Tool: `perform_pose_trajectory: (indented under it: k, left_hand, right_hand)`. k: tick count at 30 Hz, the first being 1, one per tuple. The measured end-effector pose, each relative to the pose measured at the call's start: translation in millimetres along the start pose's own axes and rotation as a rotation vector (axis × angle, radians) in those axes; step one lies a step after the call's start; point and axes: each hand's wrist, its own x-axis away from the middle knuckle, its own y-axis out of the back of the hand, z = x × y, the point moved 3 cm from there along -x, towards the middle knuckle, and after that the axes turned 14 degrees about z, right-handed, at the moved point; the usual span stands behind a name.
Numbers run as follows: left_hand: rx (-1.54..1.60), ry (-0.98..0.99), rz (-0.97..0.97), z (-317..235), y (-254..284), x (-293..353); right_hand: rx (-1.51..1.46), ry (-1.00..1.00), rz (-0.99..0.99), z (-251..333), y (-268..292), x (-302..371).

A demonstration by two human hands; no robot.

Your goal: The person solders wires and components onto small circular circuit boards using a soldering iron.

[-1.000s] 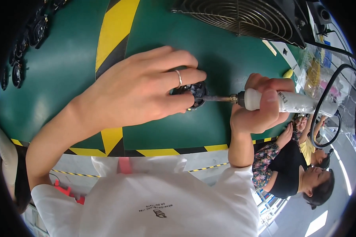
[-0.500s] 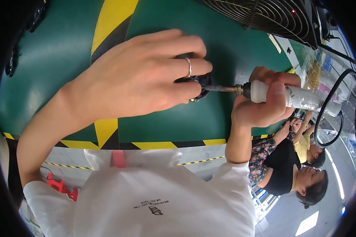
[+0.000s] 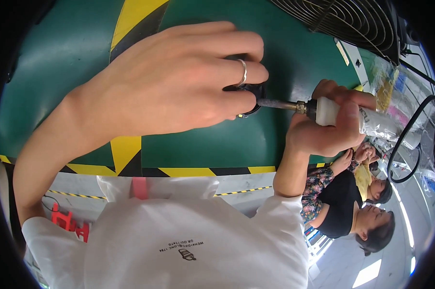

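Observation:
My right hand [image 3: 330, 120] is wrapped round the white handle of a soldering iron [image 3: 326, 113], whose dark metal tip points left. Under the fingers of my left hand [image 3: 179, 79], which wears a silver ring, lies a small round black part [image 3: 257, 90]. The left fingers are bent and closed over it, hiding most of it from view. The iron's tip meets the part's right side, close beside the left fingertips; the exact contact point is hidden. A black cable [image 3: 399, 139] loops from the iron's rear end.
The green work mat [image 3: 203, 151] has yellow and black striped tape [image 3: 186, 172] along its near edge. A black fan with a wire grille [image 3: 345, 21] stands at the far right. Clear plastic bags [image 3: 395, 91] lie beyond my right hand. Two people [image 3: 342, 207] sit to the right.
The view has shifted slightly. My left hand, the black part and the soldering iron appear a little further right and the tip stays at the part. Both grips look the same.

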Motion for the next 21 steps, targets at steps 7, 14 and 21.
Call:
perform_pose_trajectory:
  k: [7,14,21]
  left_hand:
    - [-0.034,-0.002,0.008,-0.3,0.5,-0.2]
    - [-0.028,0.003,0.009,-0.5,0.0,-2.1]
    - [-0.043,0.017,-0.003,-1.3,1.0,-0.7]
  right_hand:
    - [0.02,-0.018,0.015,0.0,0.2,0.5]
    - [-0.058,-0.019,-0.065,-2.2,8.6,-1.8]
    - [-0.06,0.004,-0.235,-1.7,0.9,-3.8]
